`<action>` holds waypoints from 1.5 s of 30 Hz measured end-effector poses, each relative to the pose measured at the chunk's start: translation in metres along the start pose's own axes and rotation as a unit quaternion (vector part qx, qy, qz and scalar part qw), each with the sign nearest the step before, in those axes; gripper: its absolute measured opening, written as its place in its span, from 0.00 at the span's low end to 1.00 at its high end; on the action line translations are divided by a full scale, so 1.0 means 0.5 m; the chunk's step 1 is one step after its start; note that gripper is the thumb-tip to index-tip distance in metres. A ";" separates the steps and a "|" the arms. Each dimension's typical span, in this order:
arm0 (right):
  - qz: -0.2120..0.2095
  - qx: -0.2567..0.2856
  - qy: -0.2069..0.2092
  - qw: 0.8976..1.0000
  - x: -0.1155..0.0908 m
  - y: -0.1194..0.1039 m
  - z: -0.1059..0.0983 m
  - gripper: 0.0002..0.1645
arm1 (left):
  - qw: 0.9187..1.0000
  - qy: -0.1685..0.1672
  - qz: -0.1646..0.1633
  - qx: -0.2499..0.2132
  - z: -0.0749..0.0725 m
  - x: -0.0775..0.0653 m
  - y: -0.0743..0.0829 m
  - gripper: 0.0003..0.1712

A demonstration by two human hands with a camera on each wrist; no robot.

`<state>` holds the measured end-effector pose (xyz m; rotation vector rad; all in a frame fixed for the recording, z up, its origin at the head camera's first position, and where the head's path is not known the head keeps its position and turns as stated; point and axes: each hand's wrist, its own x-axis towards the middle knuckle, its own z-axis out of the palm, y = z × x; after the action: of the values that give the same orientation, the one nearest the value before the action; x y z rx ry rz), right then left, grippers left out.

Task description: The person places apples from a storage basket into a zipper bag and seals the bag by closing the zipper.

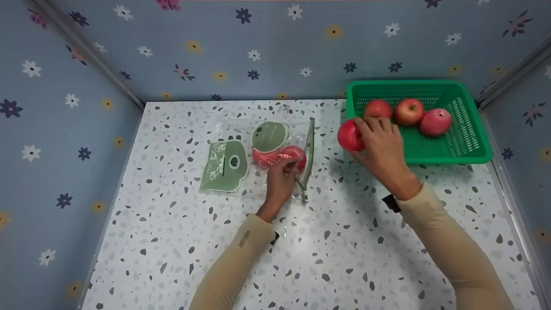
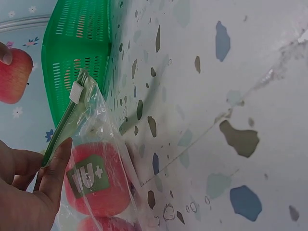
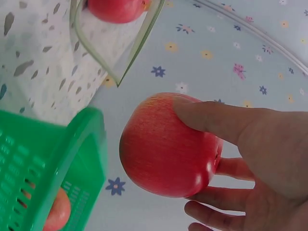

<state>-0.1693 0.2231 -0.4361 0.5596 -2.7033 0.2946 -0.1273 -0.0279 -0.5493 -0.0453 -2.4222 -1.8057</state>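
Note:
A clear zip bag (image 1: 241,125) with green printed patches lies on the table, red apples (image 1: 293,151) inside it. My left hand (image 1: 280,178) pinches the green zip edge (image 2: 62,122) of the bag, whose mouth gapes toward the right in the right wrist view. Between the thumb and fingers of my right hand (image 1: 383,144) is a red apple (image 3: 166,147), held in the air beside the left rim of a green basket (image 1: 484,146). Three more apples (image 1: 409,112) sit in the basket.
A white slider (image 2: 76,92) sits on the bag's zip edge. The speckled white tabletop (image 1: 335,258) stretches toward the front. Flower-patterned panels (image 1: 275,56) stand behind the table and along both sides.

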 end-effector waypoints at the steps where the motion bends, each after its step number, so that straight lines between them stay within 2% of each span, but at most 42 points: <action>1: -0.002 0.001 -0.001 1.000 -0.001 -0.005 0.002 0.48 | 1.000 0.001 0.001 0.000 0.000 0.000 0.000 0.17; 8: -0.012 0.017 -0.018 1.000 -0.004 -0.038 0.016 0.50 | 1.000 0.004 -0.002 0.007 0.001 0.001 -0.002 0.17; 14: -0.018 0.010 -0.041 0.999 -0.006 -0.060 0.029 0.50 | 1.000 0.001 -0.010 0.005 0.001 0.000 -0.003 0.17; 22: -0.024 0.014 -0.047 0.998 -0.014 -0.082 0.051 0.51 | 1.000 0.003 -0.014 0.012 0.002 0.001 -0.001 0.16; 30: -0.025 0.001 -0.067 0.997 -0.026 -0.099 0.089 0.49 | 1.000 0.007 -0.010 -0.007 0.005 0.004 -0.001 0.17; 38: -0.028 -0.011 -0.082 0.996 -0.039 -0.116 0.137 0.45 | 1.000 0.005 -0.002 0.014 0.003 0.003 -0.004 0.17; 45: -0.017 -0.020 -0.096 0.995 -0.040 -0.125 0.159 0.44 | 1.000 0.001 0.013 0.020 0.001 0.001 -0.006 0.17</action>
<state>-0.1505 0.1519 -0.5083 0.6523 -2.8737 0.1845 -0.1284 -0.0282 -0.5524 -0.0716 -2.4436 -1.7464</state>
